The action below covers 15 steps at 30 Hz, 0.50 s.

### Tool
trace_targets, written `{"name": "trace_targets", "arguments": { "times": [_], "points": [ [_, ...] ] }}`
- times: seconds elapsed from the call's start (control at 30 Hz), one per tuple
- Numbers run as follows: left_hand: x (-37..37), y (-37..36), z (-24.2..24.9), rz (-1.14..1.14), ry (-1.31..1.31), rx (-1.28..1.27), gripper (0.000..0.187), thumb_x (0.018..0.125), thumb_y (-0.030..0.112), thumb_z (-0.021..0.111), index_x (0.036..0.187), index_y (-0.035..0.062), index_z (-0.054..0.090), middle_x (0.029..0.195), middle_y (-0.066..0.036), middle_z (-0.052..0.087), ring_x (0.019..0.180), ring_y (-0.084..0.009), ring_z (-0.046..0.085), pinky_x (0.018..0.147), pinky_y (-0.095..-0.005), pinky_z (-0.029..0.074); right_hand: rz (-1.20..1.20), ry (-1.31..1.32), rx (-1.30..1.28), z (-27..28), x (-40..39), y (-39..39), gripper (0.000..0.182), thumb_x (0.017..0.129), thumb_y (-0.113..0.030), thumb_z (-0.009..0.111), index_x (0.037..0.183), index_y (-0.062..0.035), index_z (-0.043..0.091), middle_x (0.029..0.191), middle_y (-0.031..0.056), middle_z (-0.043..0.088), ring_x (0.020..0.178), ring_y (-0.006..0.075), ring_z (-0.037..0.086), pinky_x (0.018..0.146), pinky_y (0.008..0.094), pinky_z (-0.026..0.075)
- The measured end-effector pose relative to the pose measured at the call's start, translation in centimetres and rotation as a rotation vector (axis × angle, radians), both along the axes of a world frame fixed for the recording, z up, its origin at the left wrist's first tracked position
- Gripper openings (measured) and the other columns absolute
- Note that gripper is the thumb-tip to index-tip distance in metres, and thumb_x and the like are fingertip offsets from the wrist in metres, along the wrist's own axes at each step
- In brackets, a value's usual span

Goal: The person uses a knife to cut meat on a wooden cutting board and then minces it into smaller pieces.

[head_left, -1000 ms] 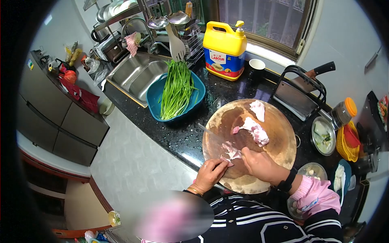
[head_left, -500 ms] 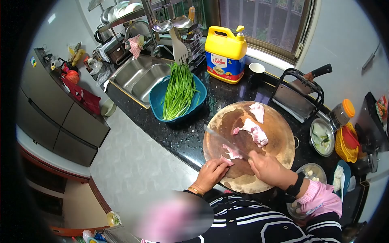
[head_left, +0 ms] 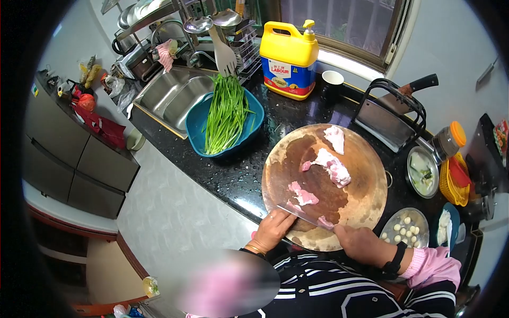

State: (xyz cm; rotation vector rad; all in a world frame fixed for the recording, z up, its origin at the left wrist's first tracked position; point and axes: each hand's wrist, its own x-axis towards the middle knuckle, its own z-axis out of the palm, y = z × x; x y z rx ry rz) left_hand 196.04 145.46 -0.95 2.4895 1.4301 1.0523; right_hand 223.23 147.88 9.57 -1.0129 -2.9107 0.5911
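Since the earlier frames the right hand [head_left: 360, 243] has drawn back to the near rim of the round chopping board [head_left: 366, 196], bringing the knife [head_left: 302, 213] low and flat along that edge; the left hand [head_left: 273, 229] has stayed at the board's near left rim. The right hand's grip is closed around the knife handle. The left hand's fingers are bent, tips pressing a small pink scrap of meat [head_left: 293, 206] under the blade. A cut slice [head_left: 303, 195] lies just beyond the blade, with two bigger pieces of meat [head_left: 332, 168] farther up the board.

On the black counter [head_left: 238, 175], a blue basin [head_left: 201, 124] holds long green chives [head_left: 225, 114], beside the steel sink [head_left: 169, 95]. A metal bowl [head_left: 389, 233] of small white balls sits near the right wrist; another metal bowl [head_left: 424, 172] holds pale greens. A yellow detergent jug [head_left: 289, 53] stands by the window, a cleaver [head_left: 389, 119] rests in a black rack, well apart from the hands.
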Motion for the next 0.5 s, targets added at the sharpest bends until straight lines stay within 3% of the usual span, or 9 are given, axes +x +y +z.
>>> {"name": "trace_targets", "arguments": {
  "times": [0.23,0.5],
  "points": [
    [0.2,0.0,-0.6,0.037,-0.031,-0.014,0.038,0.072,0.003,0.063,0.11,0.0043,0.066,0.097,-0.008,0.062,0.092,-0.0261,0.062,0.079,-0.0318,0.053,-0.024,-0.001,-0.191,0.4,-1.5,0.4,0.011,0.088,-0.005,0.046,0.097,0.0022,0.044,0.078,0.0195,0.063,0.068,0.038,0.066,0.054,0.0455,0.053],
    [-0.1,0.3,0.3,0.013,-0.027,-0.039,0.038,0.071,0.003,0.064,0.109,0.0035,0.066,0.099,-0.007,0.063,0.09,-0.0233,0.063,0.078,-0.0305,0.053,-0.014,-0.019,-0.121,-1.2,-6.3,2.6,0.013,0.088,-0.004,0.049,0.097,0.0031,0.045,0.075,0.0209,0.064,0.065,0.0342,0.068,0.053,0.0426,0.055]
  ]
}}
